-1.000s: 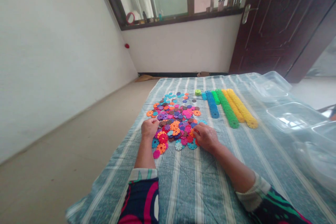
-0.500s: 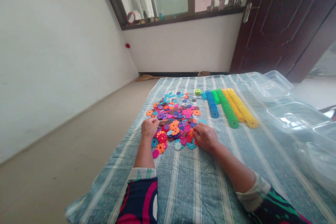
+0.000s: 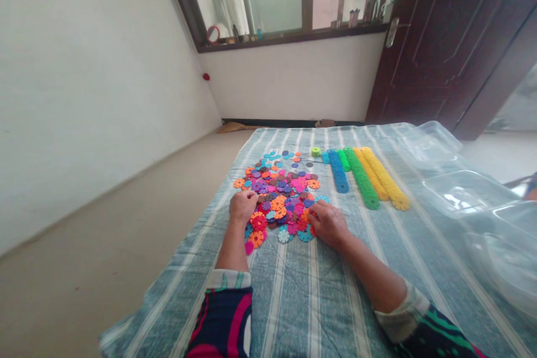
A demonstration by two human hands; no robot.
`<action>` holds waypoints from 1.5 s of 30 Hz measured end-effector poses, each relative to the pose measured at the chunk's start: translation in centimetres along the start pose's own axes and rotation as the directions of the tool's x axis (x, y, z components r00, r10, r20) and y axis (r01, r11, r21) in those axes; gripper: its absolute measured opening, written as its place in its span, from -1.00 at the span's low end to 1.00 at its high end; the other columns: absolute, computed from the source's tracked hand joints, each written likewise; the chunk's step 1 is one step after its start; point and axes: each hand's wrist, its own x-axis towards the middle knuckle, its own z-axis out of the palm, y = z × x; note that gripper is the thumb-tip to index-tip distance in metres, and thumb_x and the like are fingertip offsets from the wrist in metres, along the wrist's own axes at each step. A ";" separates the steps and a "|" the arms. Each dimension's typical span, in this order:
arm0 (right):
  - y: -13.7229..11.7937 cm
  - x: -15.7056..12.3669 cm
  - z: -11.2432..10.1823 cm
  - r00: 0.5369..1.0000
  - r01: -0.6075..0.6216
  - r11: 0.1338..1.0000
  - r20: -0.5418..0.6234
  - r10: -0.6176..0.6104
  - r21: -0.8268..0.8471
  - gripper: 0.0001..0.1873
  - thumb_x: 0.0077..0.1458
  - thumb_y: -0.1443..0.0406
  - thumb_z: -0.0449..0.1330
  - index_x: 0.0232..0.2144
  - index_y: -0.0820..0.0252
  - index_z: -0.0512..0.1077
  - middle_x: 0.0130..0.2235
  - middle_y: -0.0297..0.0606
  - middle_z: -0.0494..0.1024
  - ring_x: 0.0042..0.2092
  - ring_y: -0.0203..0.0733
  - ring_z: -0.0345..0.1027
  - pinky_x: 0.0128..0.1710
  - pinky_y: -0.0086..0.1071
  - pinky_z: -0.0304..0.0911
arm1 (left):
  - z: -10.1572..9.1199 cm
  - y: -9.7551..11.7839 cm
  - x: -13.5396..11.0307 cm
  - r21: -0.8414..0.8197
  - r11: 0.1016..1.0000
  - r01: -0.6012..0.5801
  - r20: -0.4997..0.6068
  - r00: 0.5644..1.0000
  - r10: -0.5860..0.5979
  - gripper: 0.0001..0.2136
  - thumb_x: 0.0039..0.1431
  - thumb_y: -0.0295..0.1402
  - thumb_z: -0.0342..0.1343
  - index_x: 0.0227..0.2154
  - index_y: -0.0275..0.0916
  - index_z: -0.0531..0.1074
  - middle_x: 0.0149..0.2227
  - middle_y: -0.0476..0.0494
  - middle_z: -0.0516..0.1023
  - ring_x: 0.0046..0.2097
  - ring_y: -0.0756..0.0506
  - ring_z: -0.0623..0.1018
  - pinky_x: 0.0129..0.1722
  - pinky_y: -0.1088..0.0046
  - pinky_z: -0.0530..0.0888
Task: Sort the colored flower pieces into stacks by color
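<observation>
Bare striped cloth [image 3: 197, 246] runs from the table's left edge to my left hand [image 3: 242, 206], fingers curled together at the disc pile's [image 3: 282, 189] left rim. My right hand [image 3: 329, 224] touches its near-right rim; I cannot tell whether those fingers pinch anything. Stacked rods [image 3: 363, 179] and clear tubs [image 3: 461, 193] crowd the right.

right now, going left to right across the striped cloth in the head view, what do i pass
loose pile of flower discs → blue row → long green row → yellow rows → clear plastic tubs
</observation>
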 end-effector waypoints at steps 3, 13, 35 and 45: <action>0.1 0.0 0.1 1.000 0.003 1.000 -0.006 -0.003 -0.001 -0.83 0.15 0.30 0.07 -0.37 0.15 0.47 -0.30 -0.30 0.46 -0.29 -0.29 0.31 -0.40 -0.44 -0.02 | 0.0 0.0 0.0 -0.015 1.000 0.016 0.000 1.000 -0.016 -0.77 0.01 -0.35 0.02 -0.38 -0.25 0.59 -0.33 -0.12 0.63 -0.25 -0.09 0.56 -0.26 0.52 0.39; 0.3 0.0 0.3 0.999 0.020 1.000 -0.026 -0.020 0.011 -0.81 0.17 0.29 0.06 -0.40 0.13 0.46 -0.32 -0.32 0.45 -0.30 -0.30 0.31 -0.39 -0.44 -0.01 | -0.8 2.5 -1.1 0.216 0.976 -0.031 -0.122 0.991 0.059 -0.76 0.08 -0.38 -0.04 -0.40 -0.24 0.55 -0.24 -0.20 0.60 -0.15 -0.15 0.52 -0.17 0.44 0.37; 0.3 0.1 0.3 0.999 0.016 1.000 -0.027 -0.016 0.011 -0.82 0.15 0.29 0.07 -0.39 0.13 0.46 -0.32 -0.32 0.45 -0.32 -0.30 0.29 -0.41 -0.44 -0.02 | 0.3 7.0 -3.7 0.204 0.869 -0.450 0.350 0.863 0.365 -0.81 0.01 -0.34 0.08 -0.33 -0.23 0.52 -0.25 -0.18 0.57 -0.16 -0.12 0.52 -0.13 0.42 0.37; 0.2 0.0 0.1 1.000 0.019 1.000 -0.019 -0.019 -0.007 -0.81 0.16 0.30 0.05 -0.40 0.14 0.46 -0.33 -0.32 0.44 -0.33 -0.30 0.28 -0.41 -0.43 -0.04 | -0.7 7.0 -3.7 0.205 0.897 -0.393 0.377 0.877 0.298 -0.86 -0.04 -0.36 0.11 -0.41 -0.22 0.54 -0.41 -0.11 0.57 -0.33 -0.08 0.51 -0.32 0.48 0.34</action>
